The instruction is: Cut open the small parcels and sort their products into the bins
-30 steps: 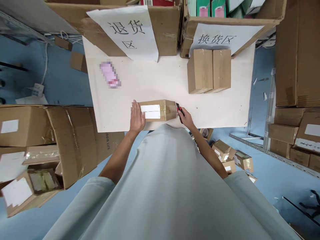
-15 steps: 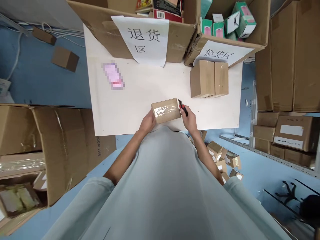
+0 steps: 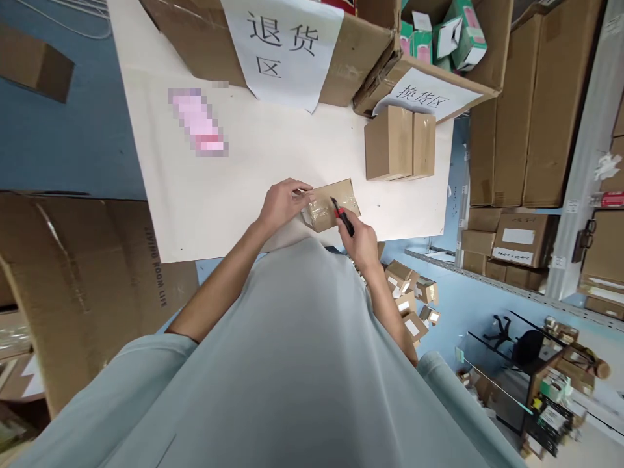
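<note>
A small taped cardboard box (image 3: pixel 331 198) lies on the white table (image 3: pixel 238 195) near its front edge, slightly turned. My left hand (image 3: pixel 284 207) grips the box at its left end, fingers over the upper left corner. My right hand (image 3: pixel 361 244) is closed around a black-and-red utility knife (image 3: pixel 347 221). The knife's tip is over the taped top of the box, near the middle; whether it cuts into the tape I cannot tell.
Two cardboard boxes (image 3: pixel 400 144) stand together at the table's right. Behind them are a large carton (image 3: pixel 363 58) with a paper sign and another carton (image 3: pixel 494 62) holding green boxes. A blurred pink item (image 3: pixel 197 123) lies at left. Several small boxes (image 3: pixel 407 302) lie on the floor.
My left hand has shifted from the box's near left side to its upper left corner. My right hand has brought the knife from beside the box to over its top. The view has turned.
</note>
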`<state>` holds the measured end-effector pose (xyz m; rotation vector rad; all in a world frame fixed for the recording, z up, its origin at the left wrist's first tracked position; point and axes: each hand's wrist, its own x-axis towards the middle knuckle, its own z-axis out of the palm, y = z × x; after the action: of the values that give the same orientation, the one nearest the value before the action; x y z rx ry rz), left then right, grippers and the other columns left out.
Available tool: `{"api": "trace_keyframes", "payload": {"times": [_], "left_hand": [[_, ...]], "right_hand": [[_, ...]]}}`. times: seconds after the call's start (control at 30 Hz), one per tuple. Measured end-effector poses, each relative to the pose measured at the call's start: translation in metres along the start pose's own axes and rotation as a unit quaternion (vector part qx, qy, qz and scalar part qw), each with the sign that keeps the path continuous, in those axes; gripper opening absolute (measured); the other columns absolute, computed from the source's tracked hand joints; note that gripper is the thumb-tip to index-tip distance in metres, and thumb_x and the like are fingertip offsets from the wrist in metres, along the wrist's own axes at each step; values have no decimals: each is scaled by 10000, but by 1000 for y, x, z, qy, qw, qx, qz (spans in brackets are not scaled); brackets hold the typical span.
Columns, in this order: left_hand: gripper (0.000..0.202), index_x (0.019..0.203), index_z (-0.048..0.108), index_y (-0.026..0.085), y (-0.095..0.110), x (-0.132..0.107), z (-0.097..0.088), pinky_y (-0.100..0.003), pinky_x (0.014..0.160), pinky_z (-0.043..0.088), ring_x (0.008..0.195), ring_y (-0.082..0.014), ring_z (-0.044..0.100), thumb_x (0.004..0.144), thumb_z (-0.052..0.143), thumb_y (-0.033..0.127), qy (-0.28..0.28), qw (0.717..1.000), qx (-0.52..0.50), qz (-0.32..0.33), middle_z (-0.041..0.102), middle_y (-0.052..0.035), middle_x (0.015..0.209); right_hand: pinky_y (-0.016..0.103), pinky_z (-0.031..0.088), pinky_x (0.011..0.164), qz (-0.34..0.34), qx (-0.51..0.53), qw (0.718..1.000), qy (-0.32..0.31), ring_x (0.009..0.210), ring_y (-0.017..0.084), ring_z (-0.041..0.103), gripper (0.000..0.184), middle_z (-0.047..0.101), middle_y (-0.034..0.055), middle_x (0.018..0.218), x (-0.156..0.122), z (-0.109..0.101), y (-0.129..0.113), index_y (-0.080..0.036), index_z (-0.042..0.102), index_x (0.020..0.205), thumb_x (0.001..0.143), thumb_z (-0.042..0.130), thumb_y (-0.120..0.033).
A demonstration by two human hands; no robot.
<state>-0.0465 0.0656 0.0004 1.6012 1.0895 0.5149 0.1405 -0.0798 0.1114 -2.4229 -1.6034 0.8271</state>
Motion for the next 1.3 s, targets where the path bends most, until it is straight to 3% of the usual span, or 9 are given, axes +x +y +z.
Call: {"api": "trace_keyframes", "payload": {"times": [0.27, 0.77, 0.93, 1.1, 1.3], "left_hand": [[206, 1056, 873, 254, -11, 22, 0, -406, 989, 623, 1041, -280, 795, 895, 862, 383, -44, 999, 1, -14, 861, -61, 1184], [172, 1040, 895, 273, -14, 19, 9, -418, 983, 644, 1003, -280, 793, 874, 884, 313, -20, 999, -22, -20, 877, -44, 1143], [184, 1058, 909, 268, -8, 10, 13, -415, 986, 647, 991, -269, 798, 882, 855, 262, -9, 999, -23, -40, 873, -40, 1148], [175, 1050, 914, 273, -5, 5, 13, -414, 998, 651, 972, -263, 798, 885, 858, 277, -28, 999, -13, -33, 868, -37, 1118], [196, 1106, 887, 250, -8, 8, 10, -415, 1026, 662, 1066, -264, 794, 952, 779, 305, -6, 999, -26, -18, 860, -60, 1200]], "right_hand": [[365, 604, 986, 37, -112, 990, -81, 1180, 330, 834, 526, 879, 82, 1311, -4, 22, -42, -320, 575, 1713, 1221, 448, -453], [413, 596, 984, 94, -202, 966, -132, 1181, 337, 815, 459, 854, 170, 1267, 9, 15, -97, -235, 584, 1616, 1234, 374, -378], [420, 597, 993, 101, -245, 950, -166, 1204, 329, 821, 452, 834, 222, 1263, -3, 16, -92, -210, 606, 1603, 1229, 381, -328], [397, 600, 956, 107, -252, 942, -196, 1158, 312, 839, 488, 849, 208, 1223, -33, 25, -76, -215, 560, 1671, 1210, 415, -276], [361, 586, 898, 109, -180, 968, -140, 1055, 318, 851, 513, 885, 141, 1146, -58, 18, -62, -265, 556, 1698, 1229, 404, -407]]}}
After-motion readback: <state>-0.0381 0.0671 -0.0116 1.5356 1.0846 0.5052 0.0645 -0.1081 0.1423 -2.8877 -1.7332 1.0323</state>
